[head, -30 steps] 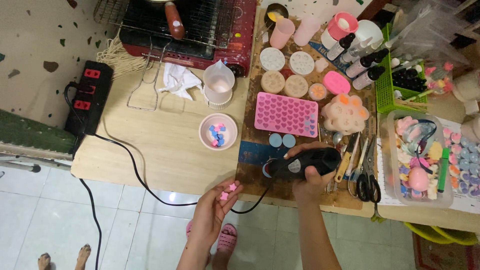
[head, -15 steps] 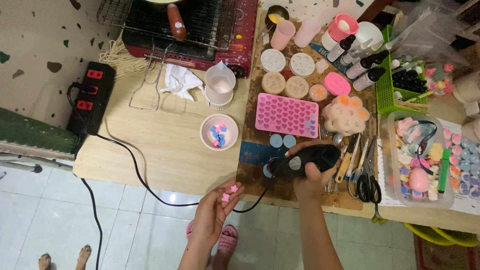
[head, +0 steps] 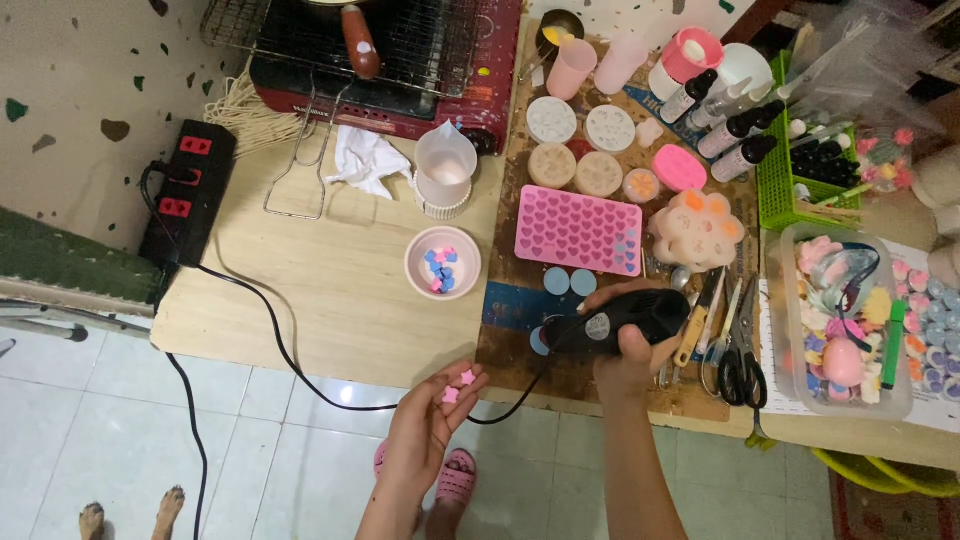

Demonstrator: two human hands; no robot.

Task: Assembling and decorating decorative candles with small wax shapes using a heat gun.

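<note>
My right hand (head: 625, 362) grips a black corded heat tool (head: 618, 321) lying low over the brown work board (head: 600, 385), nozzle pointing left at a small blue disc (head: 540, 341). My left hand (head: 432, 415) is held palm up below the table's front edge, with two small pink star pieces (head: 458, 386) resting on it. A pink heart mould tray (head: 578, 230) lies just beyond the tool, with two blue discs (head: 569, 281) in front of it. A pink bowl (head: 442, 263) with small blue and pink pieces sits to the left.
A red tabletop stove (head: 400, 60) with a wire rack stands at the back, a black power strip (head: 185, 190) at the left edge. Scissors (head: 738, 360) and tools lie right of my hand, beside a clear tub (head: 845, 320) of coloured pieces and a green basket (head: 790, 165).
The view has drifted slightly; my right hand and the heat tool shifted a little on the board. My left hand with the pink stars has stayed put.
</note>
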